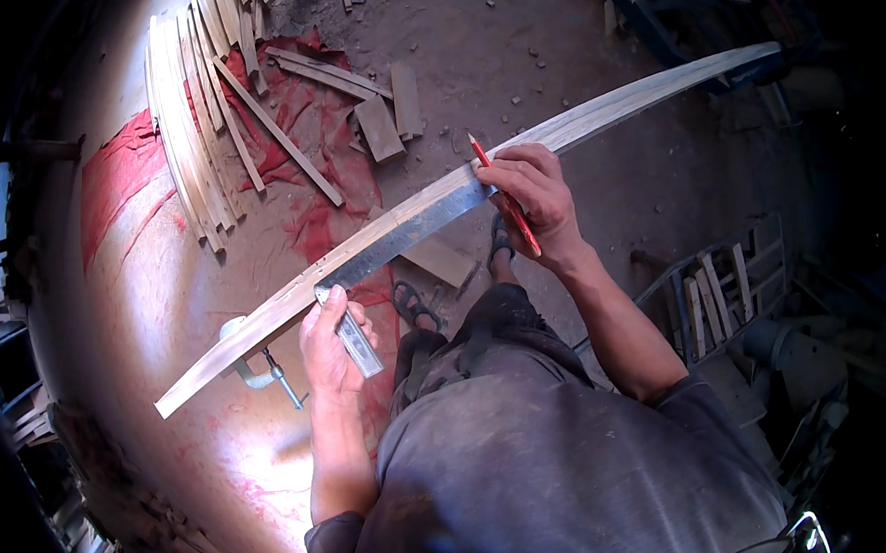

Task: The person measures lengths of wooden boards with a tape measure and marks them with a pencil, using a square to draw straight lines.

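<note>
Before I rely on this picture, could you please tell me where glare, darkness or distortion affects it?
In the head view, white glare washes out the floor below the G-clamp; in the head view, the long wooden board looks bowed, probably from the fisheye lens; in the head view, the far right sinks into near-black.

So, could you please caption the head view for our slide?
Left hand holds a metal square along a wooden strip; right hand holds a red pencil.
</note>
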Tool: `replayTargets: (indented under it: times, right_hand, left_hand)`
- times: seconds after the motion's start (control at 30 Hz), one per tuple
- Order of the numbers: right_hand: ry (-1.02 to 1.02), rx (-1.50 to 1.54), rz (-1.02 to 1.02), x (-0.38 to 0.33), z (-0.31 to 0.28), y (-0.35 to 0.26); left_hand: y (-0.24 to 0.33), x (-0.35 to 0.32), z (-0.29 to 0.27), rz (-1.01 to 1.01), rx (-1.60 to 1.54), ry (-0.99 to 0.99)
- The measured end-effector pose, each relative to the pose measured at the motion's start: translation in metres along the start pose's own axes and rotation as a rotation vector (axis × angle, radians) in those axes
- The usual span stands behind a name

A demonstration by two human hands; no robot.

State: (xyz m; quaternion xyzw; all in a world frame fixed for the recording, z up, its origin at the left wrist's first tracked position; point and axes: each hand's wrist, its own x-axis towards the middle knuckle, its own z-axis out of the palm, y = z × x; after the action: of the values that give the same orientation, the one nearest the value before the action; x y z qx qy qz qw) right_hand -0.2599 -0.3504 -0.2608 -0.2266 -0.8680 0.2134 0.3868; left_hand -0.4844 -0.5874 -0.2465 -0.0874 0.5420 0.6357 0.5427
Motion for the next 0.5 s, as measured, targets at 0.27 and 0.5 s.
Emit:
replayTargets:
  times: [0.27,0.5]
  right_hand:
    - [0.005,0.05,0.011,-0.002,0.003,0.003]
    - [-0.022,0.135,0.085,-0.003,0.0,0.003]
  left_hand:
    - [0.005,0.008,0.001,-0.048,0.083,0.057]
    - [0.016,0.007,0.001,-0.102,0.08,0.068]
